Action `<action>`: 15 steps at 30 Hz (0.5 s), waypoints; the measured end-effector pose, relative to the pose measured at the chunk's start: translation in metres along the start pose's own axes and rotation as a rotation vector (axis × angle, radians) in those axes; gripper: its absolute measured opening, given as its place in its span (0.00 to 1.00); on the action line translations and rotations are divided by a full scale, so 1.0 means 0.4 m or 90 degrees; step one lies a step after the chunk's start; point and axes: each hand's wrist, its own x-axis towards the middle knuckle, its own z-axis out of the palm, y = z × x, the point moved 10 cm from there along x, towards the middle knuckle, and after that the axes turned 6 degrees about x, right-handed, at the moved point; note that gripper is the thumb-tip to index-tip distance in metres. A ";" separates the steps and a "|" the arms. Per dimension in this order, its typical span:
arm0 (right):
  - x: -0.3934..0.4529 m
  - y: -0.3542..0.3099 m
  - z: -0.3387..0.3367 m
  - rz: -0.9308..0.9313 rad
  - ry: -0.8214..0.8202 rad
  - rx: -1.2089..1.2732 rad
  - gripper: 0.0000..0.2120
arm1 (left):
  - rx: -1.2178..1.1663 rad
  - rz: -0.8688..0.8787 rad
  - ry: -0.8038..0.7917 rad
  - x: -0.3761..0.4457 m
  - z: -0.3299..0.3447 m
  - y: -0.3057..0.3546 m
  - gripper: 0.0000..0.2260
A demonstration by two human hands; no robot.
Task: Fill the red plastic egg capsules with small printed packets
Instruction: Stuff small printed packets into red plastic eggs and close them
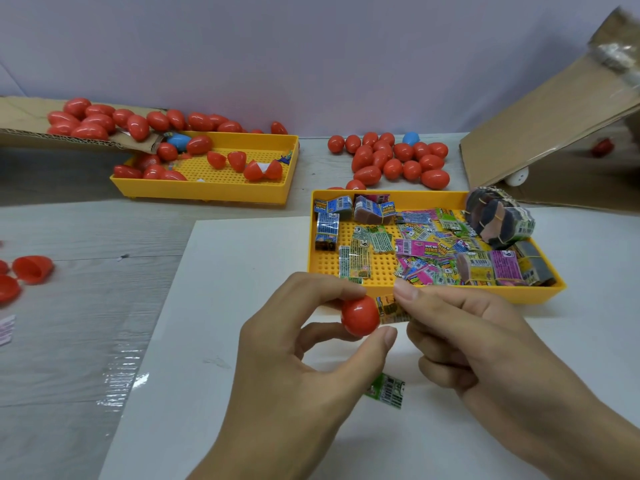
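Left hand [304, 344] is pinching a red egg capsule [360, 315] between thumb and forefinger, just in front of the near rim of the right-hand yellow tray [485, 294]. Right hand [460, 334] is pinching a small printed packet [393, 310] with thumb and forefinger; the packet's left end is touching the capsule. Whether the packet end is sitting inside the capsule cannot be told.

Both hands are hovering over a white sheet [221, 341], which is lying on a pale grey wood-grain tabletop [86, 306]. A green packet [388, 389] is lying flat on the sheet below the hands.

The right-hand tray is holding loose printed packets [415, 247] and rubber-banded bundles [498, 220] at its far right corner. Behind it, a cluster of closed red eggs [391, 157], with one blue egg [411, 137] among them, is sitting on the table.

A second yellow tray [242, 192] is sitting at back left, holding open red capsule halves [225, 159]. More red eggs [90, 121] are spilling onto it from a flattened cardboard piece [20, 133]. Loose red halves [33, 268] are lying at the far left edge. A cardboard box [540, 133] is leaning at back right. A plain pale lilac wall [311, 57] is closing off the back.
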 end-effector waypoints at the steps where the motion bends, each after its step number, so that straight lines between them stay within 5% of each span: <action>1: -0.001 -0.001 -0.002 -0.002 0.006 -0.005 0.18 | -0.001 0.001 -0.001 0.000 0.001 0.000 0.12; 15: -0.005 -0.017 0.007 -0.092 0.028 -0.098 0.14 | 0.033 -0.005 0.044 -0.009 -0.004 -0.016 0.10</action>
